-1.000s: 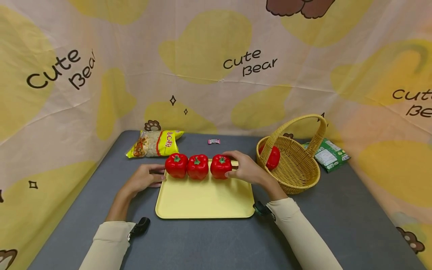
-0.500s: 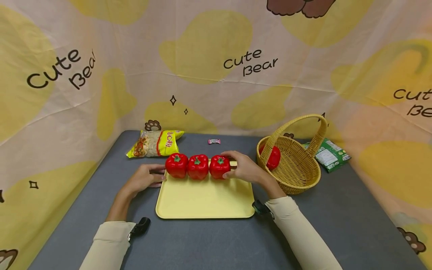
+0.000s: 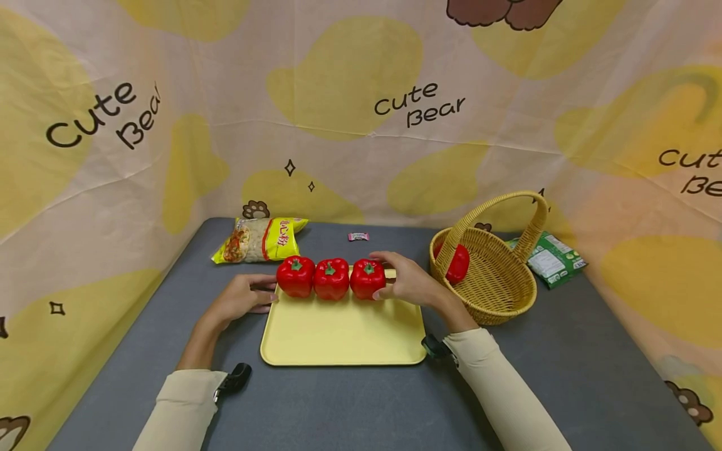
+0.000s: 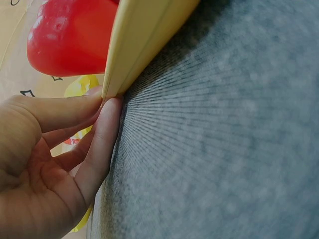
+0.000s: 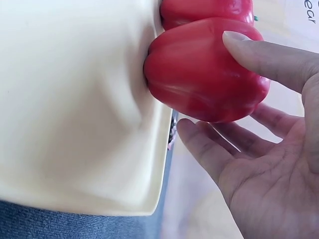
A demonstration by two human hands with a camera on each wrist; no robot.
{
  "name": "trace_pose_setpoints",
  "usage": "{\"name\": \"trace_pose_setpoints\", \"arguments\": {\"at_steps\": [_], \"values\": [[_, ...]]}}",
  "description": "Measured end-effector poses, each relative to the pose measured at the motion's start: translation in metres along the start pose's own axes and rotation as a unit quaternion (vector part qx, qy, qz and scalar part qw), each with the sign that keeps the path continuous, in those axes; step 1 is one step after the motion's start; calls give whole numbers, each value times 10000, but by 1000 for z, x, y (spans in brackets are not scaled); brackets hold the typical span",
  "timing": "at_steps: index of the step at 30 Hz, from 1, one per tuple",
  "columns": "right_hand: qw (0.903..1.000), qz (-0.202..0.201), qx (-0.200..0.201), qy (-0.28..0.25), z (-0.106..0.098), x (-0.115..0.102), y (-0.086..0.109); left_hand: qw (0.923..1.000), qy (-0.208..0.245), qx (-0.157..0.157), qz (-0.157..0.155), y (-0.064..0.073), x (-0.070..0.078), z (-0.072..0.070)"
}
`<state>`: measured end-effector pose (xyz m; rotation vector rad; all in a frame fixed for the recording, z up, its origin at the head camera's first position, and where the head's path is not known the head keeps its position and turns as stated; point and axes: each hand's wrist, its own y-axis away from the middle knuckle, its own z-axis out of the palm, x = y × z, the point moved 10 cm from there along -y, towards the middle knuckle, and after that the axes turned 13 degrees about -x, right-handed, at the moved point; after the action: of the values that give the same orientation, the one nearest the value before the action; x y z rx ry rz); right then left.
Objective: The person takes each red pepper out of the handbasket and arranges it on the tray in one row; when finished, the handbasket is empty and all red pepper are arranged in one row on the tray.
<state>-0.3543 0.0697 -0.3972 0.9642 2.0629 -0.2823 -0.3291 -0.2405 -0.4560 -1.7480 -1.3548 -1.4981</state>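
Three red bell peppers stand in a row along the far edge of a pale yellow tray [image 3: 343, 335]: a left pepper [image 3: 295, 277], a middle pepper [image 3: 331, 279] and a right pepper [image 3: 366, 280]. My left hand [image 3: 235, 300] pinches the tray's left rim; in the left wrist view the thumb [image 4: 70, 110] lies on the rim with fingers below it. My right hand [image 3: 414, 283] holds the right pepper from its right side. The right wrist view shows the thumb [image 5: 269, 59] on that pepper's [image 5: 204, 74] near side and the fingers around its far side, partly hidden.
A wicker basket [image 3: 493, 282] with another red pepper [image 3: 457, 263] in it stands right of the tray, with a green packet [image 3: 555, 260] behind it. A yellow food bag [image 3: 262, 240] and a small pink wrapped sweet [image 3: 358, 237] lie at the back.
The right pepper has shifted slightly left with my right hand, narrowing the gap to the middle pepper. My left hand has stayed at the tray's rim.
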Motion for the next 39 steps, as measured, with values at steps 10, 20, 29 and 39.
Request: {"name": "trace_pose_setpoints", "arguments": {"at_steps": [10,20,29,39], "values": [[9995,-211,212,-71,-10,-13,17,10000,24,7,-3,0,-1,-1],[9902,-651,980,752,-38,-43,69,10000,21,47,-64,1,-2,0],[9797,-725,1523,1082,-66,-42,121,10000,47,69,-30,0,-2,-1],[9760,-356,1861,1070,-99,-10,157,10000,25,49,-13,1,-3,0]]}}
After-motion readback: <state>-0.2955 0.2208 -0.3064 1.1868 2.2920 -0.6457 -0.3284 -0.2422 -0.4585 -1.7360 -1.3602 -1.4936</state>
